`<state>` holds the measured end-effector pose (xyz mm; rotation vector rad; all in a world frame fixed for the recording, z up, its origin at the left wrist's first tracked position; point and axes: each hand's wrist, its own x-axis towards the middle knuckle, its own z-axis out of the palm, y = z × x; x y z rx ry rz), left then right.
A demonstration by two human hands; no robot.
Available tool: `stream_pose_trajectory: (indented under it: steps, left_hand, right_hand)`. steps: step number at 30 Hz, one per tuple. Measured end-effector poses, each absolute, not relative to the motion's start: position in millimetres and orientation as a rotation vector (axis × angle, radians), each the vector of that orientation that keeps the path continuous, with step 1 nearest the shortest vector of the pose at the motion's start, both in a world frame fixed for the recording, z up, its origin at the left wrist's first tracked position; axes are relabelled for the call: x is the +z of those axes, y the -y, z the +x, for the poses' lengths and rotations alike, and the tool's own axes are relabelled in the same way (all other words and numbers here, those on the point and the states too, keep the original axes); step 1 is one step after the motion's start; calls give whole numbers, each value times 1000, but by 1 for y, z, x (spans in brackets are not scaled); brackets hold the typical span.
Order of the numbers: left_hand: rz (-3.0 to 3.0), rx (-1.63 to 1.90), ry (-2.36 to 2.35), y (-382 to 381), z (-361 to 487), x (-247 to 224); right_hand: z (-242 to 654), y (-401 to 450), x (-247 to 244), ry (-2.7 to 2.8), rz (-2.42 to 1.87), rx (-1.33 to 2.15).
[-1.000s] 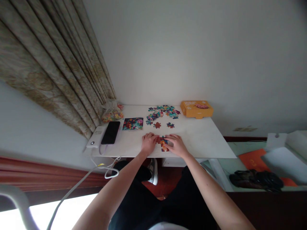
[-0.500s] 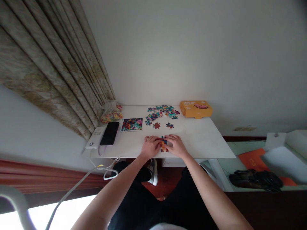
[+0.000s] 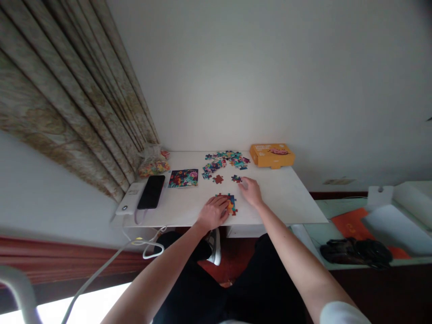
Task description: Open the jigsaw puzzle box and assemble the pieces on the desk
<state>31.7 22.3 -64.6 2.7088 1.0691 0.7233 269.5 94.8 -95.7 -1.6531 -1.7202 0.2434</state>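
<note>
My left hand (image 3: 212, 213) lies over the left side of a small joined jigsaw section (image 3: 232, 204) near the table's front edge. Its fingers are stretched out flat and hide part of the section, whose orange and blue right side shows. Farther back, my right hand (image 3: 251, 191) reaches forward with thumb and fingertips closed at the right edge of a dark blue-green puzzle piece (image 3: 236, 178). A reddish-brown puzzle piece (image 3: 218, 179) lies to the left of it. Behind both is a spread pile of colourful puzzle pieces (image 3: 227, 157).
On the white table (image 3: 280, 193) are a printed picture card (image 3: 183, 178), a black phone (image 3: 151, 192), a white power bank (image 3: 129, 198) with cables, a clear bag of pieces (image 3: 153, 165) and a yellow box (image 3: 272, 155). Right of the table, black shoes (image 3: 356, 253) lie beside an open white box (image 3: 401, 227).
My right hand has left the joined section and moved forward to the blue-green piece. My left hand stays on the section, whose right side is now uncovered. The view has shifted slightly.
</note>
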Motion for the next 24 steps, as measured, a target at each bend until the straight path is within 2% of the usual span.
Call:
stream_pose_trajectory:
  steps: [6, 10, 15, 18, 24]
  left_hand:
    - [2695, 740, -1065, -23, 32, -67]
    - [2684, 719, -1070, -23, 33, -66]
    - [2670, 719, -1055, -23, 33, -64]
    - [2676, 700, -1044, -23, 33, -63]
    - [2688, 664, -1065, -23, 33, -65]
  right_hand:
    - [269, -128, -98, 1767, -1733, 341]
    - [268, -139, -101, 1664, -1637, 501]
    - [245, -141, -99, 1468, -1419, 912]
    - [226, -138, -95, 1557, -1301, 1164]
    - [209, -132, -82, 1899, -1355, 1013]
